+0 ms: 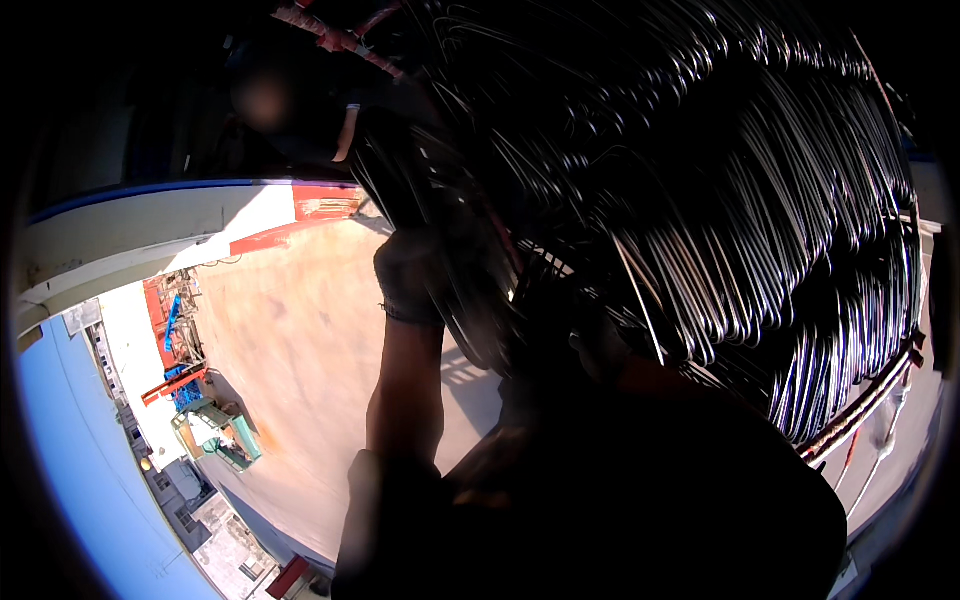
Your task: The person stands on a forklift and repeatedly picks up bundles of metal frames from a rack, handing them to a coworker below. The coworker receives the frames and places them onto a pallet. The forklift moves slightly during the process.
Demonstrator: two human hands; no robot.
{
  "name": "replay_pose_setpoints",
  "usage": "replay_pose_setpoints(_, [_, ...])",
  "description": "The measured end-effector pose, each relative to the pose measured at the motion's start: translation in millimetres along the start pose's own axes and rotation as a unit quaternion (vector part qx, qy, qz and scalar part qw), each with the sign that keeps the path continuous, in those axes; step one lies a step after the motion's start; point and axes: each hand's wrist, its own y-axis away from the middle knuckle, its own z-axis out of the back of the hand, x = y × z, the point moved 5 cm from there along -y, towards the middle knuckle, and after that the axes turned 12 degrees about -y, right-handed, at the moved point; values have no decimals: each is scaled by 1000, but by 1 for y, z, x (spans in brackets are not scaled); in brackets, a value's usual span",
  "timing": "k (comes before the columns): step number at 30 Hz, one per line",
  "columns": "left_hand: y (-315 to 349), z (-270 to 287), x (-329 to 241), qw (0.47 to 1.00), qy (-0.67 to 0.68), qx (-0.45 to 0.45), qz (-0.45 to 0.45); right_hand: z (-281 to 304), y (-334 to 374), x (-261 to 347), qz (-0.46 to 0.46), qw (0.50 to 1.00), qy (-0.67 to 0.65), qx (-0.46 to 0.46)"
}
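Observation:
My left hand (pixel 405 272), in a dark glove, is closed against a bundle of thin black wire loops (pixel 470 300) hanging in front of me. Its bare forearm rises from a dark sleeve. To the right is a large mass of shiny bent black wires (pixel 700 270), stacked in layers. My right hand (pixel 595 345) is in deep shadow near the lower left side of this mass, and its fingers do not show. Whether it touches the wires is too dark to make out.
Wrapped reddish bars (pixel 860 410) edge the wire stack, with a second wrapped bar (pixel 335 38) at upper left. Another person's forearm (pixel 347 132) shows in the shade. Beyond lie sandy ground (pixel 290 350), a pale wall (pixel 120 240) and a green metal frame (pixel 235 445).

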Motion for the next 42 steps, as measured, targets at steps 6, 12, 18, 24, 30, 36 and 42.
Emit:
replay_pose_setpoints(6, [-35, 11, 49, 997, 43, 43, 54, 8, -84, -14, -1, 904, -392, 171])
replay_pose_setpoints(12, [-76, 53, 84, 997, -21, -59, 38, 20, -160, 8, 28, 887, -458, 51])
replay_pose_setpoints(18, [-122, 79, 84, 995, -16, -63, 73, 28, -193, 4, 37, 888, -454, -65])
replay_pose_setpoints(24, [-138, 107, 66, 972, -107, -181, 104, 23, -156, -18, 12, 931, -296, -215])
replay_pose_setpoints(30, [-140, 112, 47, 929, -258, -241, 109, 10, -65, 34, 243, 942, 195, -126])
replay_pose_setpoints(36, [-163, 147, 93, 947, -230, -208, 86, -116, -19, 157, 564, 554, 590, -164])
replay_pose_setpoints(42, [-180, 189, 123, 702, -698, -28, -134, -124, -82, 164, 423, 512, 731, -158])
